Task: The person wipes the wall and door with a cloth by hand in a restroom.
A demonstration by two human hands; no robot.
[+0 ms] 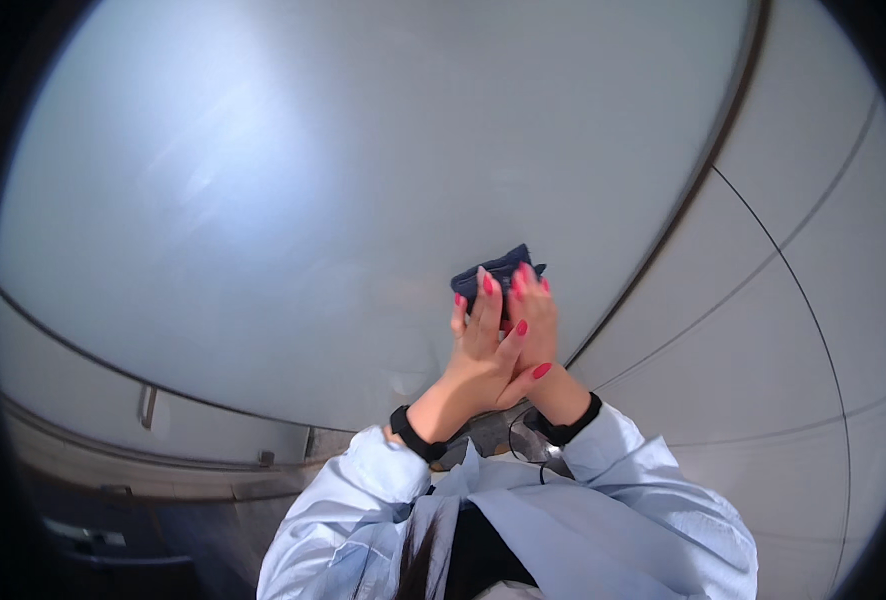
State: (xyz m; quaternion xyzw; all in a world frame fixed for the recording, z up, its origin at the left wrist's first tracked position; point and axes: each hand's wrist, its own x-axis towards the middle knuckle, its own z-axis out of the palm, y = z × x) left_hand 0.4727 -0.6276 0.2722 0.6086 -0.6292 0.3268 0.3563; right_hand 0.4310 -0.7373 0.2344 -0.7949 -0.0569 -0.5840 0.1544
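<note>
Against a pale, smooth panel (383,160), a folded dark blue cloth (491,272) lies flat under my fingertips. My left hand (481,355) is laid partly over the right one, its fingers stretched and spread, with some tips on the cloth's lower left part. Fingers of my right hand (537,330) are close together and bent onto the cloth's right side; they look slightly blurred. Both hands have red nails. The cloth's lower part is hidden beneath the fingers, and the left hand covers part of the right palm and thumb.
A dark edge strip (678,215) borders the panel on the right. Beyond it stands a light wall (723,300) with thin seams. A small metal handle (149,407) shows at lower left. Black bands (418,434) circle my wrists, and a thin cord hangs between them.
</note>
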